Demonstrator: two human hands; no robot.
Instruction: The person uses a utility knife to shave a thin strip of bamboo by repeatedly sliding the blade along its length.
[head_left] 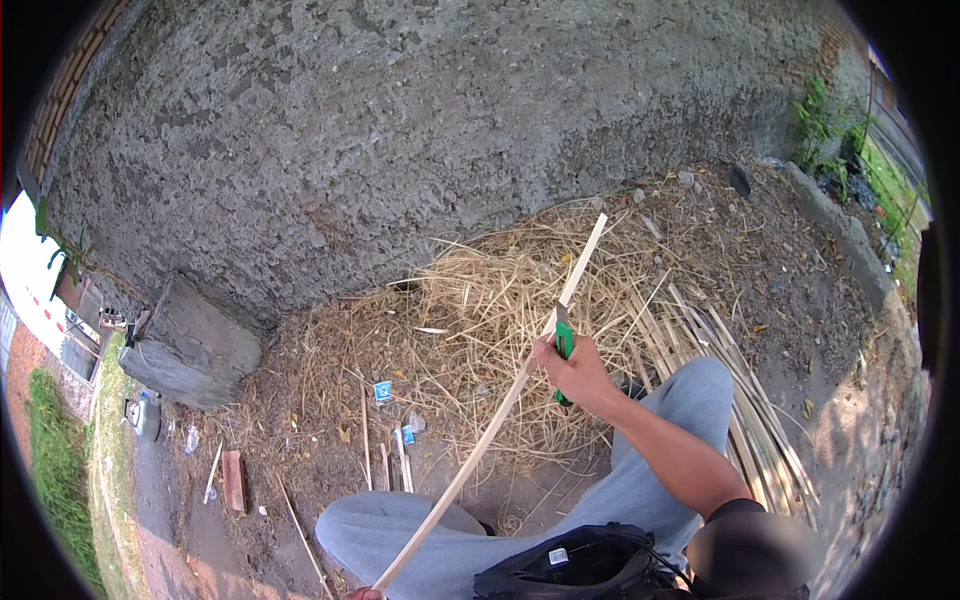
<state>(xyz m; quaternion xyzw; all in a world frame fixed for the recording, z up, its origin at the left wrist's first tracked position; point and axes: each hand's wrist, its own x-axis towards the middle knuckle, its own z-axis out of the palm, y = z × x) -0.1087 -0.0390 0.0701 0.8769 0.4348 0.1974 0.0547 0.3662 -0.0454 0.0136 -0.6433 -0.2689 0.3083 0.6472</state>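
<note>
My right hand (578, 372) is closed around a green utility knife (564, 342), its blade end lying against a long pale bamboo strip (480, 450). The strip slants from the lower edge near my left knee up to the heap of shavings. Only a bit of my left hand (366, 594) shows at the bottom edge, gripping the strip's near end; most of it is cut off by the picture. Beneath the strip's far part spreads a pile of thin curled shavings (500, 300).
A bundle of long strips (755, 430) lies beside my right knee. A rough grey wall (450, 130) rises ahead, with a concrete block (190, 345) at its left foot. Loose sticks, a reddish-brown piece (233, 481) and a blue wrapper (382, 391) lie on the ground at left.
</note>
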